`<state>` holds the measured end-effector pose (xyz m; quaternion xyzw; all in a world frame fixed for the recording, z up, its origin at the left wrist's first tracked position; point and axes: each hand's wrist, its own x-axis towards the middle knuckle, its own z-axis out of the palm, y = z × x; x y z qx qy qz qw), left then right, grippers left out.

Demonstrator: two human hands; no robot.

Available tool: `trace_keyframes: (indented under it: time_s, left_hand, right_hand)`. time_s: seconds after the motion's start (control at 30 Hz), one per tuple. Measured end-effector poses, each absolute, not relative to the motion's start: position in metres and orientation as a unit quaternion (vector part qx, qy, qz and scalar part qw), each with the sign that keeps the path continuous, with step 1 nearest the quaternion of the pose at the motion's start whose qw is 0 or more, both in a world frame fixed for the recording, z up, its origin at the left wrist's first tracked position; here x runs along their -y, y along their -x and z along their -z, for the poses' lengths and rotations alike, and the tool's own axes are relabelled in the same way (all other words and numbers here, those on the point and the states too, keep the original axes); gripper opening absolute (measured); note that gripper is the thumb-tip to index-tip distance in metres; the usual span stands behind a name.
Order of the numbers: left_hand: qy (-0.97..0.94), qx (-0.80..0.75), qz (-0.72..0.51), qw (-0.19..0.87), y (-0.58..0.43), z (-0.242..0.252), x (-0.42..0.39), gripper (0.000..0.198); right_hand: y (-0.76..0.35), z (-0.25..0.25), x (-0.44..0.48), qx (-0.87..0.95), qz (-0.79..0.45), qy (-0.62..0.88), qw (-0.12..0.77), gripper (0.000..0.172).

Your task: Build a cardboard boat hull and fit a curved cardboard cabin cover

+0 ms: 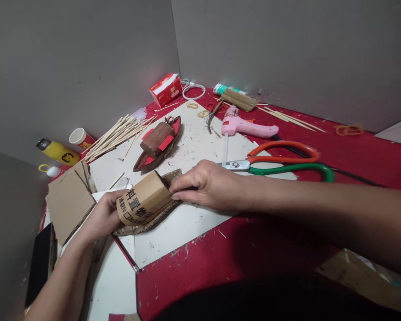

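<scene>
A folded piece of printed brown cardboard (146,189) stands like a cover over a boat-shaped cardboard hull (128,230), whose pointed end shows past the cover. My left hand (105,213) is closed around the near left end of the cover, fingers partly hidden behind it. At its right edge, my right hand (209,185) pinches with thumb and forefinger close to the hull's rim. Just beyond lies a finished-looking brown and red model boat (158,141). Scissors (284,162) with orange and green handles rest beside my right wrist, near a pink glue gun (245,127).
White boards (187,240) cover part of the red table (200,276). Wooden sticks (116,136), a paper cup (82,138), a yellow bottle (58,152) and cardboard sheets (68,200) lie left. A red tissue pack (166,90) and tape rolls (194,92) sit against the grey walls.
</scene>
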<state>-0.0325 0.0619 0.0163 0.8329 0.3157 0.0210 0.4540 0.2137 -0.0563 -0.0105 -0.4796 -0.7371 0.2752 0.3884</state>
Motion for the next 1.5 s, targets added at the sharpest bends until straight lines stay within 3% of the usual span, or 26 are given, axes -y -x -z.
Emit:
trace_keyframes:
  time_s: [0.13,0.37,0.73,1.0,1.13,1.5]
  left_hand:
    - [-0.842,-0.312,-0.020,0.440,0.034,-0.015,-0.063,0.017]
    - [-0.811,-0.333,-0.007,0.481,0.033,-0.011,-0.064,0.029]
    - [-0.781,-0.351,-0.003,0.517,0.031,-0.011,-0.061,0.037]
    - [-0.821,-0.338,0.001,0.461,0.022,-0.018,-0.053,0.012]
    - [-0.833,-0.334,-0.011,0.442,0.022,-0.016,-0.052,0.010]
    - [-0.794,-0.332,-0.016,0.509,0.023,-0.009,-0.053,0.010]
  right_hand:
    - [-0.214,0.014,0.055,0.728,-0.286,0.465,0.416,0.014]
    - [-0.216,0.003,0.055,0.747,-0.295,0.541,0.251,0.014]
    - [-0.214,-0.007,0.055,0.733,-0.325,0.565,0.194,0.019]
    - [-0.214,-0.008,0.059,0.748,-0.314,0.553,0.188,0.015]
    - [-0.212,-0.005,0.059,0.758,-0.305,0.545,0.187,0.016]
    - [-0.208,0.012,0.061,0.781,-0.263,0.533,0.193,0.015]
